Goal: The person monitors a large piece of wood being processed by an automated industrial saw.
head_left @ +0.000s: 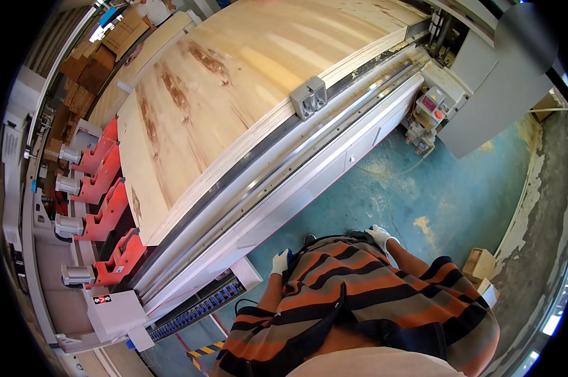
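My left hand (279,262), in a white glove with a blue patch at the fingers, hangs beside my striped shirt (359,276). Its fingers look curled, and whatever they hold, if anything, is hidden. On the other side of the shirt, my right hand (378,235) wears a white glove too; its fingers are loosely extended with nothing visible in them. Neither hand touches the large machine in front of me. A thick stack of wood panels (215,100) with brown knot marks lies on it. A grey metal block (309,98) stands against the stack's near edge.
A long white machine rail (277,176) with a toothed rack runs diagonally past me. Several red clamps (128,256) line the stack's left end. A control unit with a red button (436,114) sits at right. A cable chain (199,309) lies low. Another person (153,9) stands far off.
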Tool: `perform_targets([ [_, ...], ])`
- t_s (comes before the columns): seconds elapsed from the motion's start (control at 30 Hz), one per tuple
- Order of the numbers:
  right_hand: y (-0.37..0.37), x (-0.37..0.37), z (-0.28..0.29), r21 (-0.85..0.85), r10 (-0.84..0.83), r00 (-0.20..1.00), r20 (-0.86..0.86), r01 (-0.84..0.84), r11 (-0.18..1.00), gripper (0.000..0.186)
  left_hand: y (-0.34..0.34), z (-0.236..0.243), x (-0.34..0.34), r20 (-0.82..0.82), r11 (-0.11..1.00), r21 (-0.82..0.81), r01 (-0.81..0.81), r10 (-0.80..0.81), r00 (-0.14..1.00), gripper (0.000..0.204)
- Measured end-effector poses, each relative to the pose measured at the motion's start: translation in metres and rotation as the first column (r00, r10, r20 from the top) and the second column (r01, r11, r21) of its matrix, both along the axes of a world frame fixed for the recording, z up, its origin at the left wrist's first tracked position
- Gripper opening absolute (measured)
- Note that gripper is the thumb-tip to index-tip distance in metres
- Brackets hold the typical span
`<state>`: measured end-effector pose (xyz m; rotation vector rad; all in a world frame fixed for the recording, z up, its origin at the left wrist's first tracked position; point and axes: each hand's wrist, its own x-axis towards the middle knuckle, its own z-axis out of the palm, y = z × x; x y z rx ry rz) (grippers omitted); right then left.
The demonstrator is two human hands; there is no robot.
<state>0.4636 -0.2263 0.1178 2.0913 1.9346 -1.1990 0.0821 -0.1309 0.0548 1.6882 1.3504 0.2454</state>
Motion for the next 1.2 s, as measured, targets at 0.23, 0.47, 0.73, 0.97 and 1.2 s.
perform_targets([
  [0.23, 0.005, -0.007, 0.013, -0.107, -0.269, 0.959, -0.089, 0.26, 0.96, 0.033, 0.015, 0.0, 0.007, 0.235, 0.974, -0.116, -0.194, 0.217, 0.947, 0.021],
  [0.47, 0.001, -0.013, 0.021, -0.019, -0.061, 0.998, 0.003, 0.062, 0.998, 0.031, 0.024, -0.002, 0.001, 0.02, 1.0, 0.02, 0.012, -0.012, 1.0, 0.023],
  [0.73, 0.001, -0.01, 0.013, -0.047, -0.084, 0.996, -0.012, 0.083, 0.995, 0.03, 0.016, 0.009, 0.003, 0.036, 0.999, 0.042, -0.008, 0.007, 0.999, 0.026],
  [0.97, -0.005, 0.009, -0.046, -0.135, -0.347, 0.936, -0.063, 0.336, 0.932, 0.029, 0.017, 0.009, 0.017, 0.075, 0.996, -0.069, -0.064, 0.069, 0.995, 0.027],
  [1.2, 0.011, 0.034, -0.016, -0.179, -0.31, 0.948, -0.07, 0.293, 0.939, 0.029, 0.026, -0.025, 0.036, 0.106, 0.995, -0.051, -0.081, 0.086, 0.991, 0.027],
])
